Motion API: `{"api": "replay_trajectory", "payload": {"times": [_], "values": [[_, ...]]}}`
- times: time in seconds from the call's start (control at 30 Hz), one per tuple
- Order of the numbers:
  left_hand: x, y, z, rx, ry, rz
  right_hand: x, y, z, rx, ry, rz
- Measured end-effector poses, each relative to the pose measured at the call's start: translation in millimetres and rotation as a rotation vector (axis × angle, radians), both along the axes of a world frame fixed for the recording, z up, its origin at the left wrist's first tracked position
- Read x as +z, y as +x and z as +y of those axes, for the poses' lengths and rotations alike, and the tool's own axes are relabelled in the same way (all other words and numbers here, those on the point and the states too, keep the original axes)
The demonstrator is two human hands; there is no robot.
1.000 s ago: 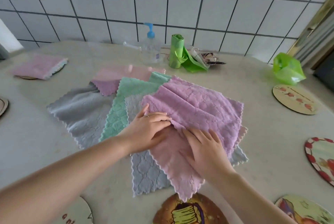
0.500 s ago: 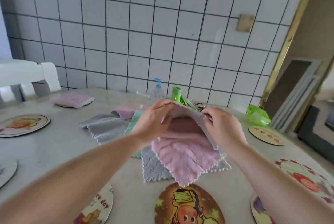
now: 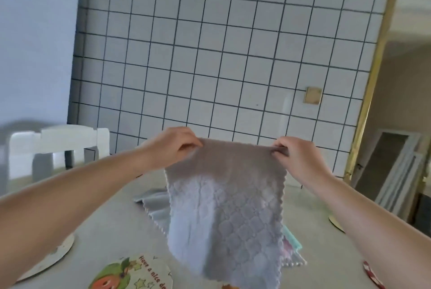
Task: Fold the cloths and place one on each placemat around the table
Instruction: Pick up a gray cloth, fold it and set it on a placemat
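A quilted cloth (image 3: 224, 214), greyish-lilac in this light, hangs in the air above the table, stretched between my hands. My left hand (image 3: 175, 146) pinches its top left corner and my right hand (image 3: 296, 158) pinches the top right corner. Behind and below it lies the pile of other cloths: a grey one (image 3: 154, 204) to the left, and green and pink edges (image 3: 291, 244) at the right. Round placemats lie along the near table edge: one with a fruit picture (image 3: 133, 274), a pale one (image 3: 53, 258) at left, one with a red edge (image 3: 373, 274) at right, and a far one (image 3: 335, 223).
The table top (image 3: 109, 225) is pale stone. A white chair back (image 3: 58, 146) stands at the far left. A white tiled wall (image 3: 221, 55) rises behind the table, and a gold door frame (image 3: 373, 78) borders a doorway at the right.
Both hands have lifted the top cloth off the pile and pulled its upper corners apart, so it now hangs spread in the air. The view has tilted up toward the wall.
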State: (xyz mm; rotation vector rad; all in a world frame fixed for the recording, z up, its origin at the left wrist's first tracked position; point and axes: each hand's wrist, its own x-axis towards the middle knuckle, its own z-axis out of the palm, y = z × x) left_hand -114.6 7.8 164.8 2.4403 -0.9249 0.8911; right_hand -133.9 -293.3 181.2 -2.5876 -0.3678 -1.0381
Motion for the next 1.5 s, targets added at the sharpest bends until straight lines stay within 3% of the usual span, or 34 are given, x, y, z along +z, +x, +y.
{"api": "replay_trajectory", "payload": {"times": [0.17, 0.3, 0.43, 0.7, 0.83, 0.93, 1.07, 1.27, 1.4, 1.5], "values": [[-6, 8, 40, -0.021, -0.195, 0.274, -11, 30, 18, 0.079, 0.352, 0.111], [-16, 26, 62, 0.091, -0.445, 0.255, -33, 60, 40, 0.123, 0.505, 0.268], [-18, 36, 77, 0.102, -0.698, 0.318, -40, 72, 57, 0.16, 0.611, 0.233], [-42, -4, 94, -0.079, -0.84, 0.479, -55, 51, 63, 0.41, 0.787, 0.271], [-88, -55, 93, -0.165, -0.958, 0.699, -104, 23, 59, 0.498, 0.923, 0.44], [-130, -88, 96, -0.089, -1.027, 0.9, -151, -4, 52, 0.481, 0.937, 0.628], [-182, -124, 101, 0.102, -1.025, 1.103, -211, -39, 48, 0.406, 0.967, 0.845], [-211, -142, 103, 0.25, -1.019, 1.18, -238, -54, 48, 0.382, 0.897, 0.93], [-212, -134, 101, 0.298, -0.911, 1.172, -240, -47, 51, 0.344, 0.797, 0.943], [-212, -113, 104, 0.391, -0.721, 1.03, -243, -32, 55, 0.272, 0.698, 0.83]]}}
